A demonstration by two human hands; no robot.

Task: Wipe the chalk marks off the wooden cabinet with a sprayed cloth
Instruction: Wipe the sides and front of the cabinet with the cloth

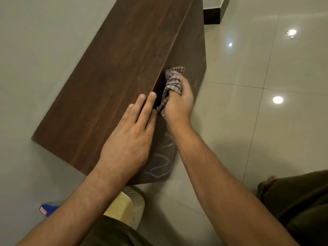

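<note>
Head view: checked cloth (173, 82) bunched in right hand (179, 102) against cabinet (113, 68) front, left hand (131, 134) flat, apparently empty, on top.

cabinet (113, 71) top: open beyond left hand (127, 137) | front: chalk marks (159, 162) unblocked | wall (35, 50) blocks left

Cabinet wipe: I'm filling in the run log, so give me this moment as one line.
right hand: presses checked cloth on cabinet front | left hand: flat on cabinet top | chalk marks: remain lower on front
</note>
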